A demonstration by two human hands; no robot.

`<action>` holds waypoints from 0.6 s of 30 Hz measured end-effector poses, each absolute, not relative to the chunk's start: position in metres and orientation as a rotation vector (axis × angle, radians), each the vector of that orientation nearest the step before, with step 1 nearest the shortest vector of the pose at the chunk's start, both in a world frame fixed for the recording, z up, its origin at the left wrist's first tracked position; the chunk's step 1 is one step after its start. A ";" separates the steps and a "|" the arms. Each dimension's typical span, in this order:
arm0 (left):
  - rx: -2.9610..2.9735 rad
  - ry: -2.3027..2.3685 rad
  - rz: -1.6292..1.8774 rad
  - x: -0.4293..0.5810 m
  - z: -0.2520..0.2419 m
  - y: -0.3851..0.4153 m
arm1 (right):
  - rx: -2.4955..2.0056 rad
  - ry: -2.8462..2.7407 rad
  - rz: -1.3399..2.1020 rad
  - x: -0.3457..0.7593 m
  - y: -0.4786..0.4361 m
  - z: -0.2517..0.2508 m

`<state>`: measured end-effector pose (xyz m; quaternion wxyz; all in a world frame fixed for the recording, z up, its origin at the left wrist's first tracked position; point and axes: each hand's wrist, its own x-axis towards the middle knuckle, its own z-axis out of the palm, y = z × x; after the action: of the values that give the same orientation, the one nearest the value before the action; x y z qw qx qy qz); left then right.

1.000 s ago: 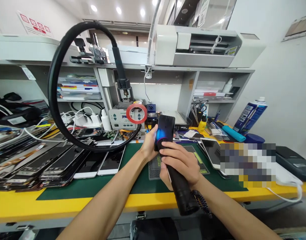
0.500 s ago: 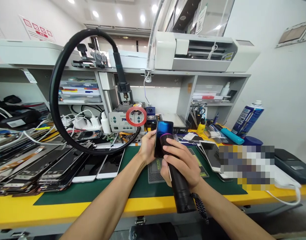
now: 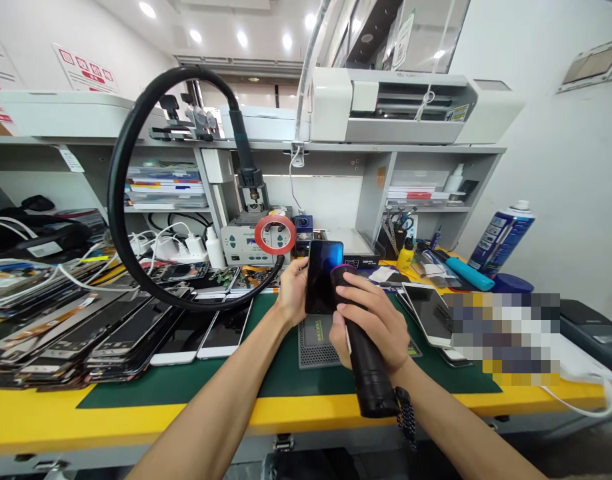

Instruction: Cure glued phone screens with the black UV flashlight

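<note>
Gripped by its left edge, a dark smartphone (image 3: 320, 283) stands tilted up in my left hand (image 3: 293, 291), its glass towards me. Blue light shows on the upper part of the glass. My right hand (image 3: 373, 320) is wrapped round a black flashlight (image 3: 370, 373) with a purple ring near its head and a cord strap hanging from the tail. The flashlight's head points at the phone's right side, close to the glass; I cannot tell whether they touch. Below both hands lies a grey perforated pad (image 3: 319, 353) on the green mat (image 3: 281, 387).
Stacks of phone screens (image 3: 121, 333) cover the left of the bench. A black flexible hose (image 3: 117, 193) loops above them, near a roll of red tape (image 3: 275, 235). White phones (image 3: 426, 313) and a blue spray can (image 3: 501, 237) stand or lie on the right.
The flashlight and my right hand have shifted slightly right, uncovering more of the phone's glass. The phone has turned a little more towards me. The whole view has moved slightly.
</note>
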<state>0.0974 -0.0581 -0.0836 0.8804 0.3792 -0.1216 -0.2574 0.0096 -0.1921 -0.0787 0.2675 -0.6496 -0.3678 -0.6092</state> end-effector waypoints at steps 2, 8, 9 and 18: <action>0.786 -0.249 -0.517 0.099 -0.083 -0.055 | -1.742 -0.986 -1.649 0.010 -0.193 -0.078; 0.806 -0.286 -0.424 0.102 -0.082 -0.057 | -1.767 -1.009 -1.613 0.008 -0.195 -0.077; 0.806 -0.292 -0.396 0.102 -0.082 -0.058 | -1.772 -1.023 -1.606 0.007 -0.195 -0.077; 0.778 -0.324 -0.482 0.102 -0.084 -0.060 | -1.808 -1.119 -1.544 0.005 -0.189 -0.078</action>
<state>0.1023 -0.0596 -0.0840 0.8844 0.3741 -0.1556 -0.2319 0.0051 -0.1893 -0.0785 0.2543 -0.6655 -0.4118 -0.5682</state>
